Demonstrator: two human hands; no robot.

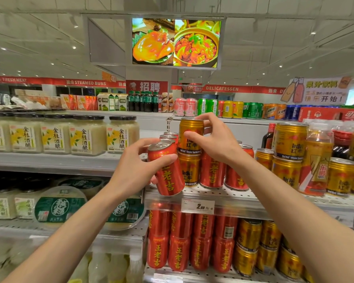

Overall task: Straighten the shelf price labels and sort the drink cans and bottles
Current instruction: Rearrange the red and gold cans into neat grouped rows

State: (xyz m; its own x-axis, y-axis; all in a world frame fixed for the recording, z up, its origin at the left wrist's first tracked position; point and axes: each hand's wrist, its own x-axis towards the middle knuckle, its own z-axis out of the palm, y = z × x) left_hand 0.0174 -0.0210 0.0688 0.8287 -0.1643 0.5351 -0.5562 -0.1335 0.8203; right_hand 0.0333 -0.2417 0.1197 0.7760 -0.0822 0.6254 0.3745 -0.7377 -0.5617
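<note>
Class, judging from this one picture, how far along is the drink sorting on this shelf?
Done: the price label sits level. In hand: the left hand grips a tilted red can; the right hand holds the upper gold can. Left: a lower gold can sits among red cans.

A big food screen (pixel 176 42) hung from the white ceiling (pixel 39 37). Small round lights (pixel 74 47) shone above red signs (pixel 221 88).
</note>
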